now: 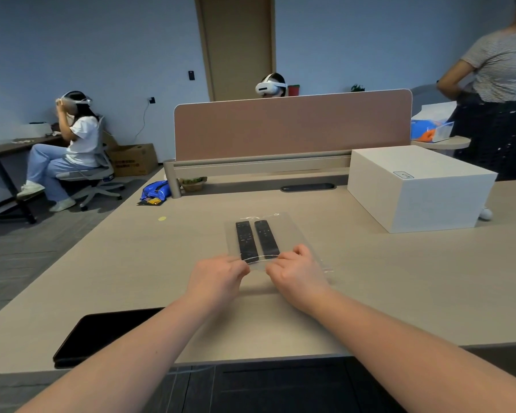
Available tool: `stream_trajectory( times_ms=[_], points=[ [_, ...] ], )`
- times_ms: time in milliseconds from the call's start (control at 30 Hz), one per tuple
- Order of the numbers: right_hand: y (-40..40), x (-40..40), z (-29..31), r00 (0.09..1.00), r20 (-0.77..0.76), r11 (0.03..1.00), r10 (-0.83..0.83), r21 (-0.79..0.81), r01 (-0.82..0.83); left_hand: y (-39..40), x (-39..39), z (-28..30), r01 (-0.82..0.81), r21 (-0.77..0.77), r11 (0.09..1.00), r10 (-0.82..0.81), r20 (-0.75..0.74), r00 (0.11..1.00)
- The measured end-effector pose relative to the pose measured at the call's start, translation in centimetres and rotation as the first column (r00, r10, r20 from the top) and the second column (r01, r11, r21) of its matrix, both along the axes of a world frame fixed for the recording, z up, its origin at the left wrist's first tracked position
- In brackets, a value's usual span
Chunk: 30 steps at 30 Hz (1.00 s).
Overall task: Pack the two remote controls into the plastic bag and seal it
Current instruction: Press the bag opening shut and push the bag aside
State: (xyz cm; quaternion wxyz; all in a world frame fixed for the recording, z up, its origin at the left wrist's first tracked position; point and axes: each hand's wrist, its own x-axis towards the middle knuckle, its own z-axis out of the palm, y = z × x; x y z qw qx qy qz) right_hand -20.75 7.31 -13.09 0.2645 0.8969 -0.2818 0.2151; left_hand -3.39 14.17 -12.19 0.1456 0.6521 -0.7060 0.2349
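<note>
Two black remote controls lie side by side inside a clear plastic bag (292, 234) that rests flat on the beige table (399, 278). The left remote (245, 240) and the right remote (266, 237) point away from me. My left hand (218, 277) pinches the bag's near edge at its left. My right hand (297, 271) pinches the same near edge at its right. Both hands' fingertips press on the strip along the bag's mouth.
A large white box (417, 186) stands at the right rear. A black tablet (102, 332) lies at the near left edge. A pink desk divider (292, 123) closes the back. A blue snack bag (155, 192) lies far left. Other people sit and stand beyond.
</note>
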Motion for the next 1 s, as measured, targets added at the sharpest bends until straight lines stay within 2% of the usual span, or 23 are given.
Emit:
stream_trajectory(
  times_ms=[200, 533, 1000],
  points=[
    [-0.4, -0.6, -0.2, 0.996, -0.083, 0.998, 0.037, -0.041, -0.041, 0.3, 0.1, -0.1, 0.037, 0.096, 0.995, -0.047, 0.108, 0.993],
    [-0.4, -0.3, -0.5, 0.981, -0.189, 0.999, 0.040, 0.021, -0.037, 0.9, -0.4, 0.1, 0.061, 0.188, 0.980, -0.122, 0.329, 0.937],
    [-1.2, -4.8, -0.5, 0.960, -0.278, 0.997, -0.042, 0.055, 0.060, 1.3, -1.2, -0.3, 0.090, 0.221, 0.971, -0.158, 0.314, 0.936]
  ],
)
